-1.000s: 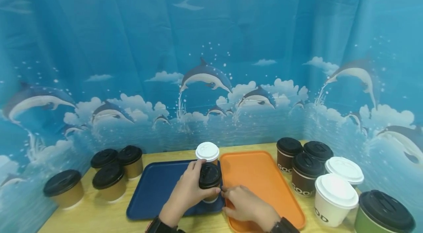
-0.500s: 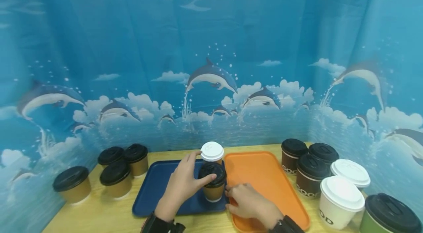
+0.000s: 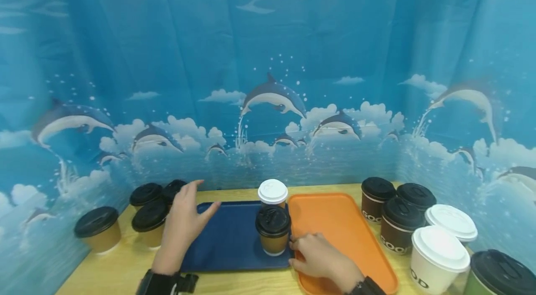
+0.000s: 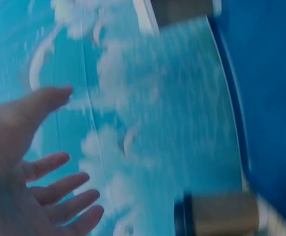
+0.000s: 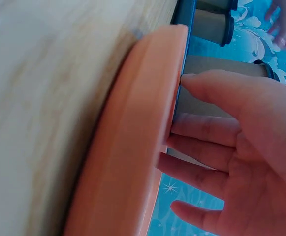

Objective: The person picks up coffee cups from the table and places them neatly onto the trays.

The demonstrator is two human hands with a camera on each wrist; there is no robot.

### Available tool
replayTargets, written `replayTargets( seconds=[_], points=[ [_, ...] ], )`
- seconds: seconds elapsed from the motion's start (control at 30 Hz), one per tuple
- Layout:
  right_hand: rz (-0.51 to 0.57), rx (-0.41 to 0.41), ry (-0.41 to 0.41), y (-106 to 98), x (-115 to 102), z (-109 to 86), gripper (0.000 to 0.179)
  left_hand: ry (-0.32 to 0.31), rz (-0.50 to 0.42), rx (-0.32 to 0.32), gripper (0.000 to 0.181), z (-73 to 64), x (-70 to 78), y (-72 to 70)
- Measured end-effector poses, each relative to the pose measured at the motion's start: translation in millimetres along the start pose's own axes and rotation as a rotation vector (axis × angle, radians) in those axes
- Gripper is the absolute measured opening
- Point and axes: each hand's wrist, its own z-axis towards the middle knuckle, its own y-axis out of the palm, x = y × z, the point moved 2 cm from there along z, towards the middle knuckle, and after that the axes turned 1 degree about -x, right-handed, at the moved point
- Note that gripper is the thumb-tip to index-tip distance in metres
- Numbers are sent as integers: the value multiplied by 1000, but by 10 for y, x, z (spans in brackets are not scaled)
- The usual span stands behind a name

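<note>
My left hand [image 3: 183, 225] is raised with fingers and thumb spread, above the left side of the blue tray [image 3: 226, 239]; nothing is in it. In the left wrist view the same hand [image 4: 39, 172] shows bare fingers. A brown paper cup with a black lid [image 3: 273, 232] stands upright near the blue tray's right edge. Behind it is a white-lidded brown cup [image 3: 273, 191]. My right hand [image 3: 322, 258] is at the orange tray [image 3: 331, 220], along its left edge. The right wrist view has its fingertips touching the orange rim [image 5: 147, 98], fingers mostly straight.
Several black-lidded brown cups [image 3: 100, 230] stand left of the blue tray. On the right are dark brown cups [image 3: 399, 227], white cups [image 3: 437, 260] and a green cup with a black lid [image 3: 500, 274]. A dolphin-print curtain [image 3: 272, 53] closes off the back and sides.
My left hand has let go of the black-lidded cup on the blue tray and moved left and away from it. The right hand has stayed at the orange tray's edge.
</note>
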Motion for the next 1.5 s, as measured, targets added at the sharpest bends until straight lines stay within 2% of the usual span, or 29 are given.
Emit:
replayTargets(
  seconds=[0.1,0.2,0.27,0.33,0.43,0.5,0.73,0.97,1.1,1.33,1.5],
  points=[
    [7,1,-1,14,-7,-11,30,-84,55,24,79,26,-278,-183],
    [-28,26,-14,9,-25,-31,30,-159,103,0,87,38,-552,-327],
    [-50,50,-23,-6,-32,-45,31,-210,122,-51,93,41,-726,-383],
    [-53,65,-24,-21,-24,-55,31,-263,126,-133,102,42,-868,-408],
    [-32,73,-21,-34,-1,-68,29,-322,105,-232,114,44,-1034,-374],
    [-26,73,-15,-34,14,-71,28,-332,90,-256,119,42,-1108,-331],
    [-29,54,-14,-44,-8,-50,33,-354,60,-221,110,36,-1208,-242],
    [-38,39,-6,-19,-30,-26,32,-345,33,-178,100,-10,-1292,-200],
    [-45,34,-4,4,-50,-13,32,-336,17,-156,102,-48,-1338,-219],
    [-40,38,4,6,-71,-12,30,-336,39,-159,111,-61,-1364,-204],
    [-38,46,5,1,-73,-16,29,-334,37,-142,106,-61,-1339,-221]
  ],
)
